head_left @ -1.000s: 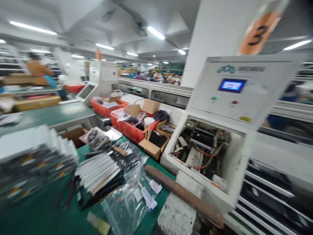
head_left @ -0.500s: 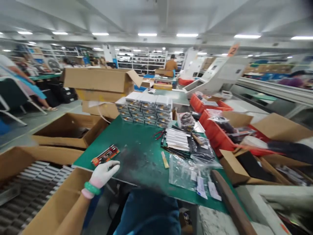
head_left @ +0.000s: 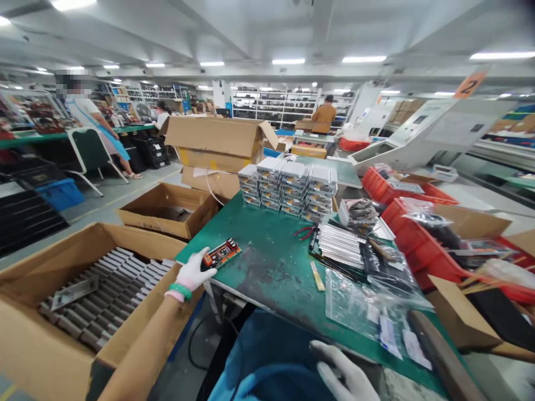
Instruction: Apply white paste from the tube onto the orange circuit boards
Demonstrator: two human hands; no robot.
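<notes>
My left hand, in a white glove with a green wristband, rests its closed fingers on the near end of a red and black circuit board at the left edge of the green table. My right hand, also gloved, hangs low at the table's near edge with its fingers spread and nothing in it. Beside my left arm stands a large cardboard box filled with rows of grey metal parts.
Stacked small boxes stand at the table's far side, clear plastic bags and silver strips to the right. Red bins and cardboard cartons line the right. A person stands by a chair far left, another far back.
The view swung left from the white machine to the green table. My left hand came onto the circuit board's end, and my right hand has come into view at the bottom.
</notes>
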